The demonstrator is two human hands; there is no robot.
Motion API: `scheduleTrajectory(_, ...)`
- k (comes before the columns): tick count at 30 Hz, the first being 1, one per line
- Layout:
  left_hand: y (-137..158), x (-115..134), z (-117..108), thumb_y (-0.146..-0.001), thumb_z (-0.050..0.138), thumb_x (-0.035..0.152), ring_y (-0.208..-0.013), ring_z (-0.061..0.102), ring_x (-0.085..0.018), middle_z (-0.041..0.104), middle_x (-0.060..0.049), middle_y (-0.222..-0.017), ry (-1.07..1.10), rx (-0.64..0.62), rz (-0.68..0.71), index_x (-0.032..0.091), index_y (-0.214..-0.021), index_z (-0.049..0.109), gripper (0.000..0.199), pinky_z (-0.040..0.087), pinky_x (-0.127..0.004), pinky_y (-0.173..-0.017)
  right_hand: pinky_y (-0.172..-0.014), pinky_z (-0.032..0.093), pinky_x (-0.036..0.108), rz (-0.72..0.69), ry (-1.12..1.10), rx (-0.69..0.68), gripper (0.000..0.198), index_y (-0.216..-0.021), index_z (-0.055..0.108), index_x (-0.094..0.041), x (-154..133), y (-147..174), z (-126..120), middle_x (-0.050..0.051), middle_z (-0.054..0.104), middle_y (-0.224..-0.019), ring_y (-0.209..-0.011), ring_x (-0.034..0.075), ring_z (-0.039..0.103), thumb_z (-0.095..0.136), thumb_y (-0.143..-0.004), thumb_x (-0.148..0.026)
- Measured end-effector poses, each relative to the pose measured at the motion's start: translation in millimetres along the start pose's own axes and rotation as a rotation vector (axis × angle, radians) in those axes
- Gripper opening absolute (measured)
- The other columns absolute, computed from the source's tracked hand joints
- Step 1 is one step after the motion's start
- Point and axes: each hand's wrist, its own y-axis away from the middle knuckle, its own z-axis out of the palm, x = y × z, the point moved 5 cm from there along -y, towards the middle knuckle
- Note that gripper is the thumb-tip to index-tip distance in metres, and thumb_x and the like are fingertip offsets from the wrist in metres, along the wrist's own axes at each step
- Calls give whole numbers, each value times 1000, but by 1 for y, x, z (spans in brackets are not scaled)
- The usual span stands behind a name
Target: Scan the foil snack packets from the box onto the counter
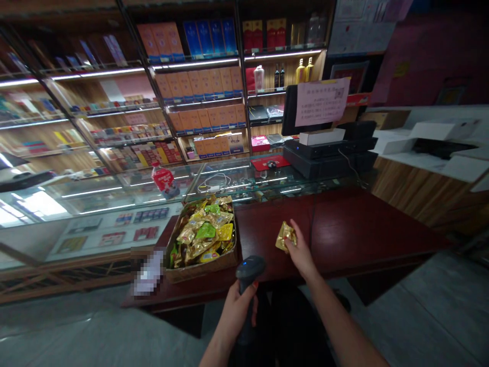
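In the head view, my left hand (pixel 239 305) is wrapped round the handle of a dark barcode scanner (pixel 250 267), near the front edge of the table. A small blue light shows on the scanner's head. My right hand (pixel 300 250) pinches a gold foil snack packet (pixel 286 237) just over the dark red table (pixel 344 229). Left of both hands stands an open cardboard box (pixel 202 272), heaped with gold, green and yellow snack packets (pixel 206 230). Neither hand touches the box.
Behind the table runs a glass display counter (pixel 183 178) with a red bottle-shaped pack (pixel 164 179) on it. A monitor (pixel 290 109) with a paper sheet stands above a black cash drawer (pixel 328 158). Beside it lie a red mat (pixel 260 163) and a mouse (pixel 271 164). Stocked shelves (pixel 198 63) line the wall.
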Motion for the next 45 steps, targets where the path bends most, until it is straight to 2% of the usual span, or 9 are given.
scheduleTrajectory(2, 3, 7, 1, -72, 68, 72, -28, 43, -10, 53, 6, -43, -25, 11, 26, 19, -83, 52, 56, 29, -20, -31, -97, 58, 45, -24, -107, -54, 53, -142, 60, -25, -3, 9, 33, 8, 70, -136, -117, 27, 71, 48, -91, -32)
scheduleTrajectory(5, 2, 15, 0, -73, 67, 70, -29, 42, -9, 52, 7, -43, -64, 18, 35, 20, -82, 51, 54, 30, -20, -31, -109, 50, 46, -66, -214, -131, 54, -134, 69, -27, -3, 19, 54, 4, 70, -137, -128, 26, 64, 54, -82, -22)
scheduleTrajectory(14, 9, 29, 10, -79, 67, 63, -33, 46, -9, 54, 6, -48, -213, -47, -18, 18, -85, 54, 47, 33, -18, -35, -114, 45, 44, -99, -231, -232, 72, -151, 52, -29, 7, 20, 53, 4, 62, -148, -135, 23, 58, 57, -81, -12)
scheduleTrajectory(22, 18, 36, 7, -84, 65, 53, -35, 47, -9, 54, 5, -51, -336, -75, 9, 17, -89, 58, 37, 35, -18, -36, -112, 42, 62, -127, -216, -270, 47, -140, 58, -22, 0, 22, 52, 11, 55, -151, -135, 33, 54, 69, -97, -34)
scheduleTrajectory(26, 18, 37, 5, -84, 65, 51, -35, 47, -10, 54, 5, -51, -343, -63, 19, 17, -88, 58, 35, 34, -18, -36, -120, 36, 51, -109, -227, -254, 51, -140, 60, -30, -4, 22, 50, 7, 60, -148, -140, 28, 51, 66, -90, -21)
scheduleTrajectory(30, 21, 41, 7, -85, 63, 47, -35, 46, -9, 53, 6, -49, -323, -63, 17, 17, -86, 57, 30, 33, -18, -36, -115, 44, 45, -71, -292, -249, 78, -154, 43, -31, -7, 26, 48, 5, 62, -146, -136, 25, 58, 62, -80, -18)
scheduleTrajectory(35, 26, 32, -5, -83, 65, 51, -35, 44, -9, 51, 7, -49, -193, 17, 16, 17, -93, 58, 36, 32, -19, -35, -90, 61, 49, -7, -369, -194, 94, -160, 15, -27, -13, 20, 47, 17, 65, -138, -106, 29, 76, 64, -81, -37)
scheduleTrajectory(40, 29, 1, -27, -75, 70, 65, -38, 45, -9, 52, 6, -53, 2, 92, 19, 18, -94, 56, 53, 38, -20, -37, -89, 62, 44, -81, -337, -304, 89, -154, 20, -28, -73, -10, 81, 15, 66, -134, -104, 27, 75, 66, -79, -35)
scheduleTrajectory(45, 37, -19, -36, -76, 69, 65, -42, 50, -10, 56, 5, -59, 74, 126, 1, 18, -99, 53, 55, 43, -22, -42, -95, 57, 41, -245, -150, -611, 76, -145, 48, -31, -174, -17, 168, 4, 72, -123, -103, 24, 73, 75, -76, -13)
